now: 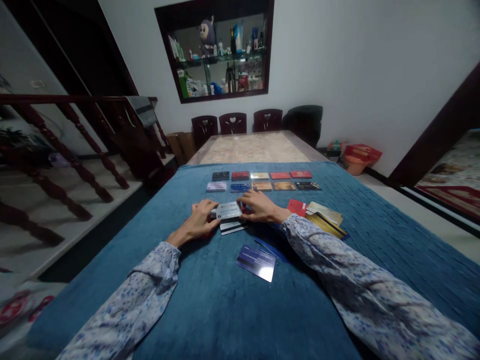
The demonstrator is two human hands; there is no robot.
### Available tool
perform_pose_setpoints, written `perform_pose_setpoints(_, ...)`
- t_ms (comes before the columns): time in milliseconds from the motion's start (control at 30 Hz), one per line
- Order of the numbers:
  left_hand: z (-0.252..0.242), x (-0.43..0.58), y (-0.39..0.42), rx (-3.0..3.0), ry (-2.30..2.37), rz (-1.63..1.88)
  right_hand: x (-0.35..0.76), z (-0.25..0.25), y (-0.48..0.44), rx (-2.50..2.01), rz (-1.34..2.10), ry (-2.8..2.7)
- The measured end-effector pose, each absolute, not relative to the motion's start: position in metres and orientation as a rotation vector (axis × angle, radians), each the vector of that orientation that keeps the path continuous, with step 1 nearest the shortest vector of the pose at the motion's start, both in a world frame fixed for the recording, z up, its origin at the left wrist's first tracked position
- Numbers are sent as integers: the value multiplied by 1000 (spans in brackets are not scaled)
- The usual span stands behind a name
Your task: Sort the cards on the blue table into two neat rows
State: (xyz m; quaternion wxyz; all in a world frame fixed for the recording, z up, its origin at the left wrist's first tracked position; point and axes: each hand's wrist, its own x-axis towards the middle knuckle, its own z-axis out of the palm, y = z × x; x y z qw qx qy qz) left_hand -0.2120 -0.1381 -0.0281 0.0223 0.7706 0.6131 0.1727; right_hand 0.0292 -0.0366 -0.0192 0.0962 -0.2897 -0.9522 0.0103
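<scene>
My left hand (201, 218) and my right hand (258, 206) hold a silver-grey card (228, 210) between them, pinching it by its left and right edges. Just under it, a card with a dark stripe (233, 229) lies on the blue cloth. Closer to me is a purple-blue card (257, 262), with blue cards (270, 247) partly beneath it. Beside my right wrist lie a red card (297, 207) and a spread of gold cards (325, 220). Red shows under my left hand, mostly hidden by it.
Beyond my hands, two rows of card stacks stand on the cloth, among them a black stack (220, 176) and a red stack (301, 174). A blue cloth (157, 280) covers the near part of the table (255, 146). Chairs (268, 120) line the far end.
</scene>
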Motion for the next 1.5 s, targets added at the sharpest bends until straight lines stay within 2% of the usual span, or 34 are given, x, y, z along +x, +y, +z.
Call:
perform_pose_setpoints(600, -9, -245, -119, 2404, 1798, 370, 3, 7, -29, -833, 35, -2962)
perform_pose_setpoints(1500, 5, -287, -49, 2410, 1857, 199, -47, 15, 26, -919, 39, -2951)
